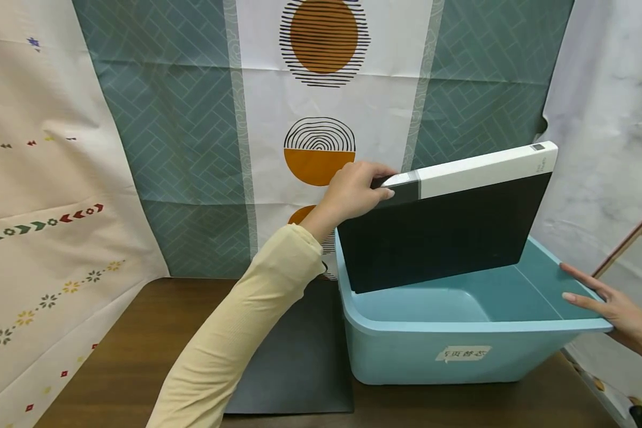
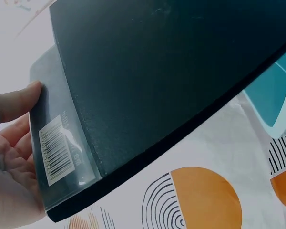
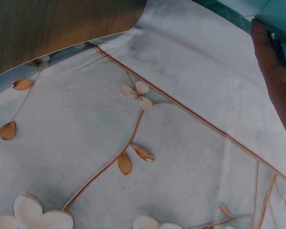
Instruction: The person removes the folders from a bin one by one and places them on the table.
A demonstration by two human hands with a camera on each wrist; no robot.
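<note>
In the head view my left hand [image 1: 355,190] grips one end of a black ring binder or file folder [image 1: 449,232] by its spine. The white spine label faces up, and the black cover slants down over and partly into a light blue plastic tub [image 1: 417,351]. In the left wrist view, the thumb lies on the clear spine sleeve beside a barcode sticker [image 2: 56,150]. At the tub's right rim, my right hand [image 1: 620,309] holds the edge, thumb on the inner side. One finger [image 3: 271,71] touches the tub in the right wrist view.
A flat black item [image 1: 305,362], perhaps another folder, lies on the brown wooden table [image 1: 112,345] left of the tub. A paper label [image 1: 463,353] with writing is stuck on the tub's front. Patterned cloths [image 1: 192,119] hang behind and at both sides.
</note>
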